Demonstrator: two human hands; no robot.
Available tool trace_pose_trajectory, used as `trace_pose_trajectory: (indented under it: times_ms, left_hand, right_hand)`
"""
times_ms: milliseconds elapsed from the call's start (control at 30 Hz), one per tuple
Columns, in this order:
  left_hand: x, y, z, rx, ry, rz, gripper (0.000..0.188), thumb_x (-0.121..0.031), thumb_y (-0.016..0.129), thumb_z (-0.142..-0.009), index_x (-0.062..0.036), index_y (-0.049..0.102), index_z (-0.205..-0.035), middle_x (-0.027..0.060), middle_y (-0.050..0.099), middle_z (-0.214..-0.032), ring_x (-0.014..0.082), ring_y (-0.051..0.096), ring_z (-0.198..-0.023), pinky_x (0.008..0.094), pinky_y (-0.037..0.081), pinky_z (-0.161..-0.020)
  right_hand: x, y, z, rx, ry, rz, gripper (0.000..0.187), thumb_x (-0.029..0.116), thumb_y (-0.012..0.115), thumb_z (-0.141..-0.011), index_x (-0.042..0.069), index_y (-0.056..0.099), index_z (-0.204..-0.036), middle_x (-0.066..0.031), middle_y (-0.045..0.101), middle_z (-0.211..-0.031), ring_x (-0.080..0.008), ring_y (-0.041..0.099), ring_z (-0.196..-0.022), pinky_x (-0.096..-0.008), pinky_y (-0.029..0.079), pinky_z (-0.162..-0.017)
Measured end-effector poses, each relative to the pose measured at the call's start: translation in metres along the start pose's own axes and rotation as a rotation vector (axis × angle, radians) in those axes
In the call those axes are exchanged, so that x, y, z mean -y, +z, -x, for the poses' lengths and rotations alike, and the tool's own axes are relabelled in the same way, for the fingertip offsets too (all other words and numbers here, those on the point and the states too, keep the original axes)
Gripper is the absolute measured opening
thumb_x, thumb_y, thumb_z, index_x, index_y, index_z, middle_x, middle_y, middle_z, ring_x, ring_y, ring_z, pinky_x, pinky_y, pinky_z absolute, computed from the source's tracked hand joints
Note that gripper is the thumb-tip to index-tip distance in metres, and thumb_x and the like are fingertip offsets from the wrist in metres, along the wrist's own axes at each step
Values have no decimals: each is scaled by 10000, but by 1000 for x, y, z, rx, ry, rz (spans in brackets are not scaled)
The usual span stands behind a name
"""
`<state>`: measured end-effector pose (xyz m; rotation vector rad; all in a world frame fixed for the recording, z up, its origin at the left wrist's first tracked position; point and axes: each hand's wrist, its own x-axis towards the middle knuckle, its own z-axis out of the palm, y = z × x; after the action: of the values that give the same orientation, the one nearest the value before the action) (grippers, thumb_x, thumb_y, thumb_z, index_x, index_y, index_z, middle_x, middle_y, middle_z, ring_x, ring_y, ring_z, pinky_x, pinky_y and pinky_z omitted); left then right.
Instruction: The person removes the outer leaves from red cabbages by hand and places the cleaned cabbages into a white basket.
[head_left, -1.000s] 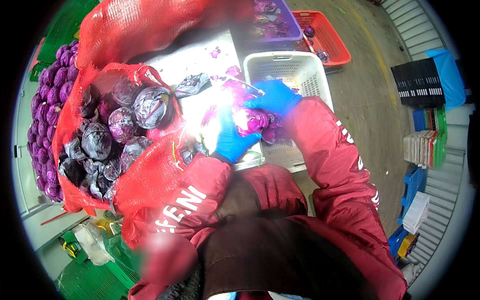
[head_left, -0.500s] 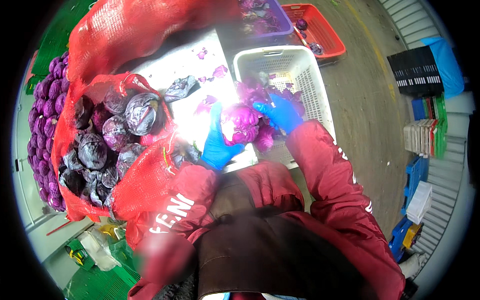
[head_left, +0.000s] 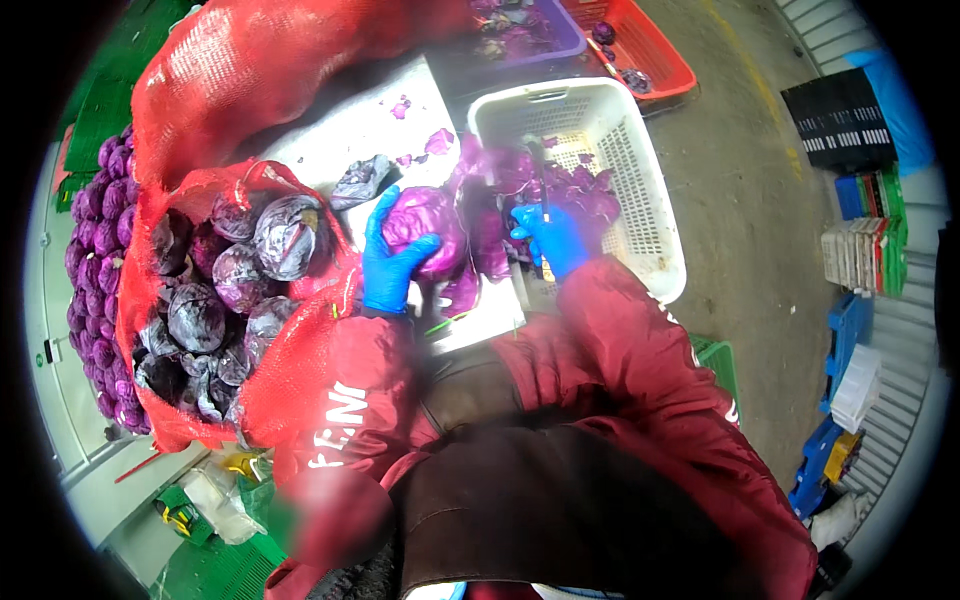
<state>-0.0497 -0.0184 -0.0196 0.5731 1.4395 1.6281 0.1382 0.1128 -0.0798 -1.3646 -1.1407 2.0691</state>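
In my left hand (head_left: 388,272), blue-gloved, sits a peeled red cabbage (head_left: 422,228), bright purple, over the white board (head_left: 405,135). My right hand (head_left: 556,240), also gloved, is closed around what looks like a slim knife (head_left: 547,268); a yellowish end shows below the fist, while most of it is hidden. Between the hands, loose purple leaves (head_left: 490,240) are smeared by motion. More trimmed leaves (head_left: 580,197) lie in the white perforated crate (head_left: 655,245) beside my right hand. A dark outer leaf (head_left: 362,182) rests on the board beyond the cabbage.
On the left, an opened red mesh sack (head_left: 290,365) holds several untrimmed cabbages (head_left: 197,317); a full red sack (head_left: 235,80) lies behind it. Peeled cabbages are stacked at far left (head_left: 100,290). Purple (head_left: 570,40) and red (head_left: 675,75) crates stand beyond the white one.
My left hand has moved left with the cabbage, away from the white crate. My right hand has shifted slightly down and left, and leaves have come apart between the hands.
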Motion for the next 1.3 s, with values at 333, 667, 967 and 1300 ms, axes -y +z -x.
trace_pose_trajectory:
  times_ms: [333,667,967,1300]
  left_hand:
    - [12,-7,-8,6,125,-88,751,-1,759,-667,-29,417,-1335,128,483,-1306,240,491,-1168,358,412,-1000]
    - [-1,-8,-11,35,45,-79,753,-36,772,-663,-58,429,-1333,116,500,-1278,253,481,-1176,370,418,-997]
    - [3,17,-4,228,429,-704,764,-195,845,-583,-115,529,-1273,155,416,-1355,307,399,-1267,405,357,-1043]
    - [-14,30,7,205,472,-648,767,-161,848,-564,-96,535,-1261,143,419,-1363,289,414,-1252,402,360,-1041]
  right_hand:
    - [43,62,-4,87,-375,606,419,410,697,-773,24,626,-917,-182,640,-835,-305,629,-755,-383,488,-669]
    - [40,38,11,155,1,280,506,520,679,-763,39,622,-909,-108,609,-717,-195,579,-560,-322,479,-510]
    - [10,10,-1,-34,78,307,574,530,678,-756,-29,574,-840,-116,563,-624,-196,546,-449,-325,439,-406]
    - [53,28,19,-40,-220,468,373,422,668,-788,56,604,-758,-90,582,-640,-164,519,-444,-301,398,-392]
